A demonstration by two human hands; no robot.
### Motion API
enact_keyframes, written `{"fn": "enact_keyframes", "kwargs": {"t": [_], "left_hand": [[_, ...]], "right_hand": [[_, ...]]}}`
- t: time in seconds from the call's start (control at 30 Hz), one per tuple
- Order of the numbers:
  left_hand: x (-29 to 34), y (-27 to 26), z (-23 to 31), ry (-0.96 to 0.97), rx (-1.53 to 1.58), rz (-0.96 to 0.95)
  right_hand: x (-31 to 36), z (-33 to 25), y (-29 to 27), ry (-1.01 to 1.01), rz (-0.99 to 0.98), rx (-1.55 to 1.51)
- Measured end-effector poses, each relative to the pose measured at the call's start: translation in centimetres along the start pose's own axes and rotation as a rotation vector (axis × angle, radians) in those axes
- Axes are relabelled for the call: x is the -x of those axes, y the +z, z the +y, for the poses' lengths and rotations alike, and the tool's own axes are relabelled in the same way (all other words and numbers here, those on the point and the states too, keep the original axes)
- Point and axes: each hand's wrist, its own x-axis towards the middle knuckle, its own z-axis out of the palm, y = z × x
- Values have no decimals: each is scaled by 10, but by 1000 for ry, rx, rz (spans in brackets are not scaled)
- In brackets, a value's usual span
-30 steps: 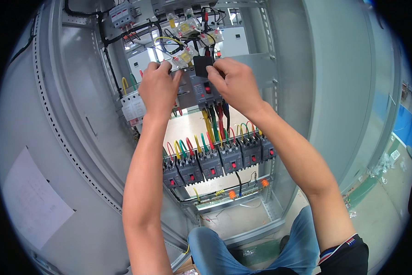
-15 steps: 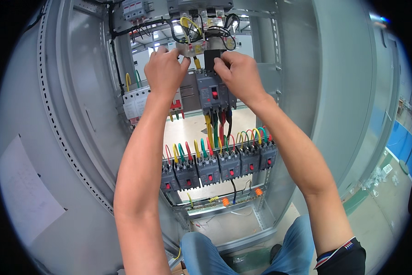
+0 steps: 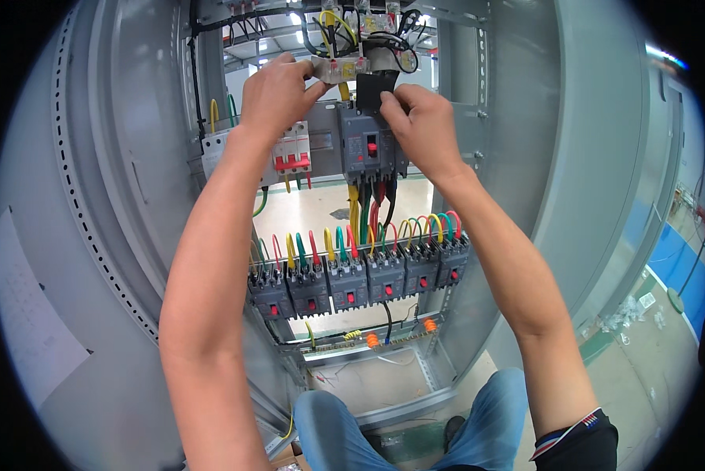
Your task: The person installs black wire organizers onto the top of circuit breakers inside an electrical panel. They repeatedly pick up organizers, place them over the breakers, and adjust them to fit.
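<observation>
At the top of an open grey cabinet, my left hand (image 3: 278, 96) is closed at the left end of a clear plastic cover (image 3: 339, 71), fingers and thumb gripping its edge. My right hand (image 3: 429, 132) pinches the right side of a small flat black sheet (image 3: 372, 91) between thumb and bent fingers. The sheet stands slightly tilted behind the top of a dark grey circuit breaker (image 3: 368, 147) with a red toggle. A yellow-wrapped conductor (image 3: 344, 92) shows just left of the sheet. The fingertips of my right hand are partly hidden.
A row of smaller breakers (image 3: 348, 282) with yellow, green and red wires crosses the cabinet below. White modular breakers with a red lever (image 3: 292, 161) sit left of the main breaker. Black and yellow wires (image 3: 344, 31) loop above. Orange insulators (image 3: 373, 340) sit lower down.
The view has shifted, so the cabinet sits differently in it. The black sheet has tilted, and my right hand is slightly lower against it. My left hand stays at the clear cover.
</observation>
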Motion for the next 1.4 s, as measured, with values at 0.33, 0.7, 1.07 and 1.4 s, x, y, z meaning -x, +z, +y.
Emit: {"fn": "enact_keyframes", "kwargs": {"t": [0.33,0.7,1.07,1.4], "left_hand": [[7,13,10,28,-82,200],[5,17,12,-64,-67,180],[6,23,9,-55,-76,203],[4,22,14,-55,-80,183]], "right_hand": [[3,-2,-2,5,20,-12],[-4,-7,2,-171,49,84],[-21,-16,13,-210,-90,163],[-31,-9,16,-90,-201,152]]}}
